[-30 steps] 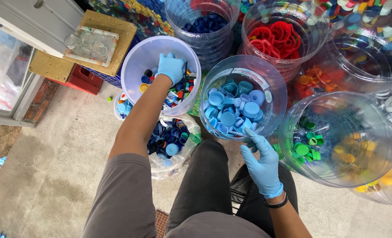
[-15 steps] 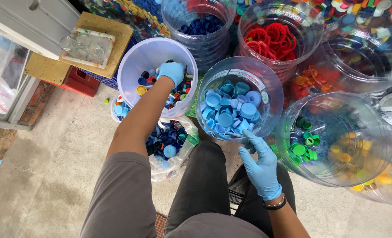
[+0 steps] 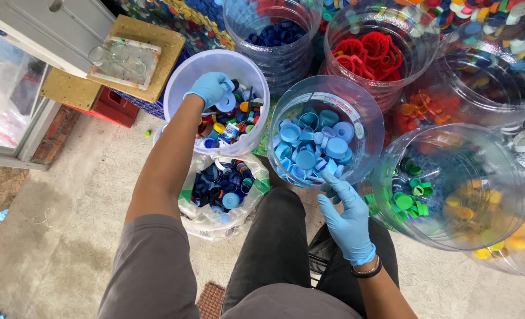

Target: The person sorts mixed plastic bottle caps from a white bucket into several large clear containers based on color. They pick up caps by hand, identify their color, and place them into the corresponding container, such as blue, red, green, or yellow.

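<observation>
My left hand (image 3: pixel 210 88), in a blue glove, reaches into a white bucket (image 3: pixel 183 74) of mixed coloured bottle caps (image 3: pixel 234 121); its fingers curl around a light blue cap (image 3: pixel 226 101). My right hand (image 3: pixel 346 215), also gloved, rests with spread fingers at the near rim of a clear jar (image 3: pixel 363 112) filled with light blue caps (image 3: pixel 315 142). It holds nothing that I can see.
A plastic bag of dark blue caps (image 3: pixel 221 189) lies by my knee. Clear jars hold dark blue caps (image 3: pixel 280 32), red rings (image 3: pixel 372 53) and green and yellow caps (image 3: pixel 451 201). A wooden board (image 3: pixel 156 41) sits at the far left.
The view has shifted a little. My left hand stays in the white bucket among the mixed caps. My right hand stays at the near rim of the light blue jar.
</observation>
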